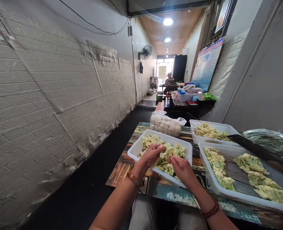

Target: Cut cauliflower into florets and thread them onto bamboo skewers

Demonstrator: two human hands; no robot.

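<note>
Both hands meet above a white plastic tray (134, 154) of cut cauliflower florets (153, 139). My left hand (153, 154) is closed in a pinch, thumb and fingers together around a small cauliflower floret that is mostly hidden. Close by on the right, my right hand (181, 167) is closed too, its fingertips pinching a thin skewer of which little shows. In a second tray (209, 182) to the right lie threaded cauliflower skewers (251, 164), their bare sticks crossing the bottom.
Behind that, a third tray (232, 129) holds more cauliflower. A plastic bag of pale round pieces (166, 124) sits at the table's back. A clear-wrapped bundle (268, 139) is at far right. A brick-patterned wall (60, 80) runs along the left; a person (169, 80) sits far back.
</note>
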